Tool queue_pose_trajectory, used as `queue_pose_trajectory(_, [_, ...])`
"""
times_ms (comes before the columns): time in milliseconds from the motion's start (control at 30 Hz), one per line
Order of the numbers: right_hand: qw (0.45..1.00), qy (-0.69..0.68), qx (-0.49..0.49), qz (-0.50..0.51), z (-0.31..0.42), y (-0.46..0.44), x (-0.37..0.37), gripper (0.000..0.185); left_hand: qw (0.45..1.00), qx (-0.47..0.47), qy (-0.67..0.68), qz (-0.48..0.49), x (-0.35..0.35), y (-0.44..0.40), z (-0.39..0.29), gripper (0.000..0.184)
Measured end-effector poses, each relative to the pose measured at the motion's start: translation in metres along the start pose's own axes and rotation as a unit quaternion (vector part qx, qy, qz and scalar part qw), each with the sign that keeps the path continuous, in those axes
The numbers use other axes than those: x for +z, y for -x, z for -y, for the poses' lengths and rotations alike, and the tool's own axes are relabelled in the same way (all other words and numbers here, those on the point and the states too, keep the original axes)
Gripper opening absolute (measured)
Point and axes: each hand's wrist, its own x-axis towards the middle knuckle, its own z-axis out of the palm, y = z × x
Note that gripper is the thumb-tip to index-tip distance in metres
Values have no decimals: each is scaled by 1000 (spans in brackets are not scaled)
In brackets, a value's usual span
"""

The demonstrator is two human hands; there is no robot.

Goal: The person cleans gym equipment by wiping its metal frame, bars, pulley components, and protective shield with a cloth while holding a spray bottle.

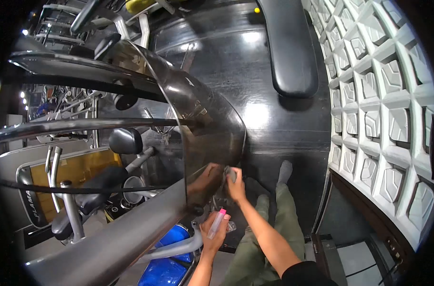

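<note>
My right hand (pixel 235 185) presses a small grey pad (pixel 231 173) against the edge of a dark, glossy tinted panel (pixel 210 138), its fingers wrapped round the pad. The panel mirrors the hand. Lower down, my left hand (pixel 214 232) is closed round a clear bottle with a pink cap (pixel 217 224), held tilted with the cap upward. Something small and clear (pixel 231 226) shows beside the left hand; what it is I cannot make out.
A thick grey metal beam (pixel 117 233) runs below the panel, with blue seats (pixel 164 271) under it. Gym machines with black pads (pixel 125 141) stand at left. A long black padded bench (pixel 293 52) is at the top, beside a white lattice wall (pixel 369 95).
</note>
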Motion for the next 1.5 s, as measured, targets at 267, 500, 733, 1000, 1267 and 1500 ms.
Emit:
queue_pose_trajectory(267, [992,-47,-113,30,46,-8,-16,39,995,-30,83,-42,26,-25,33,20])
queue_pose_trajectory(500, [984,-27,158,82,-30,-43,-9,41,991,-73,105,-50,49,-34,47,25])
queue_pose_trajectory(733, [990,-25,141,7,-22,-119,-8,36,984,-88,118,-99,64,-41,49,22])
queue_pose_trajectory(1000, [984,-48,70,155,-35,-28,-22,40,984,-63,102,-134,73,-42,39,21])
queue_pose_trajectory(1267, [988,21,156,1,-69,-127,4,42,977,-74,132,-150,78,-45,18,17])
queue_pose_trajectory(1500, [984,-87,13,153,6,-97,-53,39,943,-41,207,-258,83,-41,8,23])
